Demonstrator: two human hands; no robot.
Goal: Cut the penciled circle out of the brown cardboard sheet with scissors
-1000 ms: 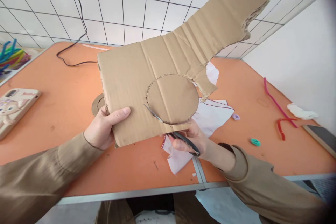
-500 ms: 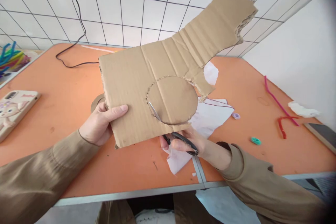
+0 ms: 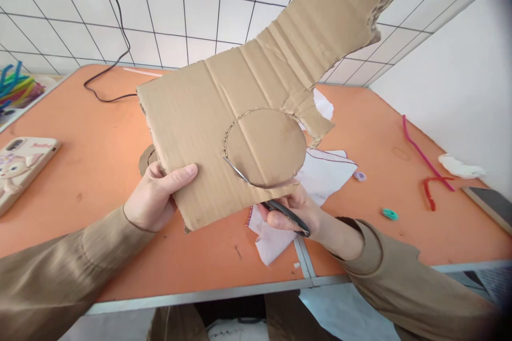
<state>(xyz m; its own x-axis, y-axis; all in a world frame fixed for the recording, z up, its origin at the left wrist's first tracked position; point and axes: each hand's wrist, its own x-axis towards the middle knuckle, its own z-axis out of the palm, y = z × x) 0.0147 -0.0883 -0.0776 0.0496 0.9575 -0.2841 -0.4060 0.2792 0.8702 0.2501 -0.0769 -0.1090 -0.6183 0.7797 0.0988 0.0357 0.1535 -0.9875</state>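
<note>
My left hand [image 3: 154,194] grips the lower left edge of a brown cardboard sheet [image 3: 192,112], thumb on top and fingers hidden beneath. A round disc outline [image 3: 266,144] is cut most of the way round in the sheet, with a rough edge along its left and top. Below the sheet, my right hand [image 3: 298,210] is closed round the black handles of a pair of scissors [image 3: 288,216]. One silver blade shows on top of the cardboard at the disc's lower left edge; the other is hidden underneath.
On the orange table [image 3: 100,170] are a phone in a cartoon case [image 3: 28,170], white cloth pieces [image 3: 328,170], a green coil [image 3: 390,214], a purple ring [image 3: 360,176] and pink and red pipe cleaners [image 3: 426,152]. A black cable [image 3: 120,10] hangs down the tiled wall.
The cardboard has tilted and risen a little, its upper arm moving up and right. The scissors have closed further along the disc's lower edge, with the right hand shifting slightly right.
</note>
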